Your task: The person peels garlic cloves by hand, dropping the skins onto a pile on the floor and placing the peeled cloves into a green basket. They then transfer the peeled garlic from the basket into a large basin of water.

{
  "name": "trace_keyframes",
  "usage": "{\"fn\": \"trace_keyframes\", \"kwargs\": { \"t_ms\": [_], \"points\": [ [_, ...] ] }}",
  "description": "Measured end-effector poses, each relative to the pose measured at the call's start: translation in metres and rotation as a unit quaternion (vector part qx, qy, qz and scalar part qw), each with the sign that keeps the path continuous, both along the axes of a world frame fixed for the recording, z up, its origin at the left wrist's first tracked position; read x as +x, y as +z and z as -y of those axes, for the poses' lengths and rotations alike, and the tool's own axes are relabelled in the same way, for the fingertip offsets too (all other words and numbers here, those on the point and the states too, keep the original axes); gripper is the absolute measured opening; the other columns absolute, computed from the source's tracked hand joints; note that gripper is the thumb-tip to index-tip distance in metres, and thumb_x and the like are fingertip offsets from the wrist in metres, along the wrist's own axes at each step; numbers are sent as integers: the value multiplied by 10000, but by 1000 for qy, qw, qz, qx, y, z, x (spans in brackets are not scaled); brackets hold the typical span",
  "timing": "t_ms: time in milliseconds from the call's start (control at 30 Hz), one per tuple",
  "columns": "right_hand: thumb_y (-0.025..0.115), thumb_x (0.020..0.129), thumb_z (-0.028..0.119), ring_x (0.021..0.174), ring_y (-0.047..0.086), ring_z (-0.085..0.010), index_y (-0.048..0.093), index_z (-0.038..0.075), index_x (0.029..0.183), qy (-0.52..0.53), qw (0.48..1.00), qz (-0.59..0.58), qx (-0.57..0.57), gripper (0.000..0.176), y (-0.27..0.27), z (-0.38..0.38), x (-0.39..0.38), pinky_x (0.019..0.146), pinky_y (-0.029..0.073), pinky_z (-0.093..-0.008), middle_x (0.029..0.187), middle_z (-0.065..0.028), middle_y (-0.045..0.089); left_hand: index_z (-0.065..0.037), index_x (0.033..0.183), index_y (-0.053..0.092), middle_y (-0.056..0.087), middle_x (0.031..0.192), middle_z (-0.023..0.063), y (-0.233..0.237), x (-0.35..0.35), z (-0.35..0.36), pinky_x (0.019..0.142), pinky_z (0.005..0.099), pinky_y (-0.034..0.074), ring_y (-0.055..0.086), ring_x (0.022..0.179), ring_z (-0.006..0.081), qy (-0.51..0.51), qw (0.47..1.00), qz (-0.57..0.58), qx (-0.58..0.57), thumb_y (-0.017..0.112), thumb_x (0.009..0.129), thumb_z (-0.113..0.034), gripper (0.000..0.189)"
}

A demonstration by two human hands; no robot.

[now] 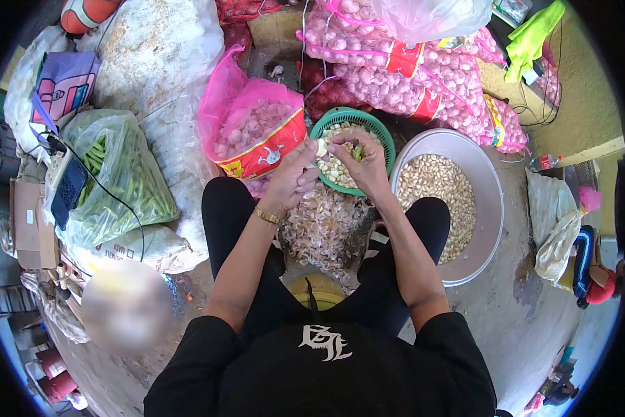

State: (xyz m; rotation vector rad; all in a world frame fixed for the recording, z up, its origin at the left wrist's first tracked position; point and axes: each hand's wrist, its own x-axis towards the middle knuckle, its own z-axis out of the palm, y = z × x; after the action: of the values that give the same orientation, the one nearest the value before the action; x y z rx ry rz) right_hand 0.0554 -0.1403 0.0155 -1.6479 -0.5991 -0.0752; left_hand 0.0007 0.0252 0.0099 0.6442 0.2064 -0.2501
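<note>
My left hand (295, 175) pinches a pale garlic clove (321, 147) between thumb and fingertips. Closed against the same clove are the fingers of my right hand (365, 165); a small greenish-brown thing (357, 151) shows at them, too small to name. Both hands are over the near side of a green plastic basket (389, 139) holding peeled cloves. Below them, between my feet, lies a heap of garlic skins (324, 229). Left of the basket stands an open pink mesh bag (218, 90) of garlic.
A wide pale tub (489, 215) of cloves stands by my right knee. Full garlic sacks (368, 42) are stacked behind the basket. At left are a clear bag of green pods (128, 187), a phone (69, 191) with a cable, and white sacks (152, 55).
</note>
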Motion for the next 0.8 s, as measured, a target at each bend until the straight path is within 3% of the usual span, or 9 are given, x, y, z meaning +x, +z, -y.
{"fn": "trace_keyframes", "kwargs": {
  "t_ms": [67, 267, 433, 800],
  "points": [
    [727, 814, 56, 817, 597, -124, 684, 33, 936, -6, 1000, 23, 0, 131, 4, 0, -1, 763, 463, -280, 817, -37, 657, -47, 1048, 529, 550, 800, 24, -1, -1, -5, 298, 145, 217, 315, 380, -10, -55, 998, 17, 31, 479, 1017, -284, 244],
    [732, 787, 13, 809, 632, -167, 678, 16, 930, 70, 997, 34, -25, 152, 8, 7, -2, 731, 476, -294, 860, -75, 673, -52, 1033, 532, 544, 771, 12, 10, -2, -20, 294, 148, 200, 320, 375, -13, -120, 990, 1, 79, 529, 998, -229, 181],
    [677, 799, -58, 864, 636, -165, 664, -13, 933, 110, 992, 46, -37, 142, 9, 10, -2, 798, 480, -296, 905, -85, 677, -66, 990, 537, 516, 728, -14, 11, -4, -24, 293, 153, 193, 308, 370, -15, -135, 986, 15, 96, 550, 987, -212, 147],
    [668, 760, -97, 865, 630, -179, 662, -3, 914, 107, 991, 51, -58, 181, 11, 11, -1, 794, 480, -301, 898, -84, 666, -73, 963, 545, 476, 664, -41, 16, -4, -22, 297, 157, 185, 299, 365, -12, -142, 983, 10, 113, 557, 984, -208, 137]
  ]
}}
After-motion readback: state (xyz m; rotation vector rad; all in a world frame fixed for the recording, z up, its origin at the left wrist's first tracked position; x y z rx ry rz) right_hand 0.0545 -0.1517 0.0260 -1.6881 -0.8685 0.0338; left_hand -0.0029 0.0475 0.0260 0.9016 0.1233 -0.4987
